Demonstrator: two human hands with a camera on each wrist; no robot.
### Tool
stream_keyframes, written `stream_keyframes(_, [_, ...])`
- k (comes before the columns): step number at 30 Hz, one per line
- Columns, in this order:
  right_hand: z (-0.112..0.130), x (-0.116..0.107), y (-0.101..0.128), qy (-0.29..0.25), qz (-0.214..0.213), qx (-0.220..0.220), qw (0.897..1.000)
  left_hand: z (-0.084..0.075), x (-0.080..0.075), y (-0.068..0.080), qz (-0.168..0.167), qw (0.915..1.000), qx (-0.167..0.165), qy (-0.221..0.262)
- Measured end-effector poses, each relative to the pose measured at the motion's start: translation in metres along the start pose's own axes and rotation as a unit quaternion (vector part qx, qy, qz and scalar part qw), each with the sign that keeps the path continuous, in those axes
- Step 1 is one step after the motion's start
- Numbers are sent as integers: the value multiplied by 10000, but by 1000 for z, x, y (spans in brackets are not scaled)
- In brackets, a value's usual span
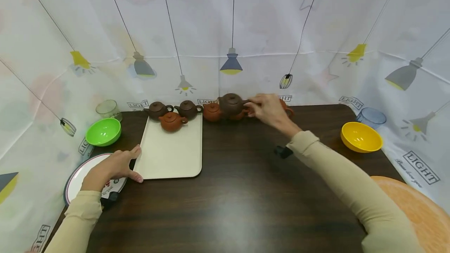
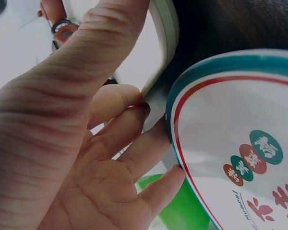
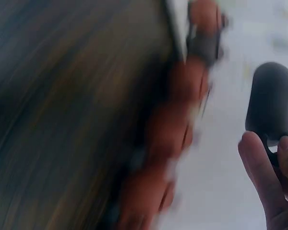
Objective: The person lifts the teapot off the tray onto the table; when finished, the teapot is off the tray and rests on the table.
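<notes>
My right hand (image 1: 268, 110) pinches the handle of a dark brown teapot (image 1: 231, 104), held up off the table in front of several reddish-brown teapots (image 1: 212, 112). In the right wrist view, that dark teapot (image 3: 272, 100) hangs from the fingers, while the reddish teapots (image 3: 168, 129) are blurred. A cream tray (image 1: 172, 155) carries two dark teapots (image 1: 188, 109) and one reddish teapot (image 1: 171, 122) at its far end. Beside the tray's left edge, my left hand (image 1: 114, 165) rests with spread fingers, over part of a white plate (image 2: 230, 110).
A green bowl (image 1: 103, 132) and a clear glass (image 1: 108, 108) stand at the back left. To the right are a yellow bowl (image 1: 361, 137), a bluish glass (image 1: 371, 117) and a round orange thing (image 1: 415, 206). A printed curtain (image 1: 197, 18) hangs behind the table.
</notes>
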State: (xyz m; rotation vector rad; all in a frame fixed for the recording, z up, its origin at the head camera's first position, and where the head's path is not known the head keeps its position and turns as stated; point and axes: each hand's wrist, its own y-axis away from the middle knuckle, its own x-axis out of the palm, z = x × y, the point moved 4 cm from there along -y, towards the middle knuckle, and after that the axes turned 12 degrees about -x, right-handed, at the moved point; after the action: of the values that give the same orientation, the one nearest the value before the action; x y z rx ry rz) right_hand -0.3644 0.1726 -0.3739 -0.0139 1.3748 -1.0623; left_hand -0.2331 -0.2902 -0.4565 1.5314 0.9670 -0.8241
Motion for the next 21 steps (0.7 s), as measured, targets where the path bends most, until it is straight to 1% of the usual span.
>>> stream_keyframes(2, [-27, -29, 22, 374, -263, 369, 9983, 0, 0, 1, 1, 10000, -1, 29])
stream_keyframes(5, [-63, -62, 56, 806, -631, 915, 9905, 1, -1, 2, -26, 10000, 82, 25])
stream_keyframes(7, [-84, -76, 77, 995, -833, 1256, 9836, 1, -1, 2, -32, 10000, 90, 23])
stream_keyframes(9, [-100, -84, 95, 1140, -869, 1615, 9764, 0, -2, 3, -44, 9999, 92, 0])
stream_keyframes(12, [-116, -86, 114, 1256, -753, 2201, 9644, -1, -2, 3, -23, 10000, 89, -8])
stream_keyframes(14, [-124, -82, 122, 1258, -634, 2546, 9567, 0, -2, 3, -27, 9999, 99, -16])
stream_keyframes(18, [-138, -71, 131, 1237, -525, 3024, 9437, 2, 0, 2, -56, 9999, 131, 46])
stream_keyframes(21, [-147, -60, 137, 1039, -412, 3364, 9351, 1, 1, 2, -53, 9999, 146, 75])
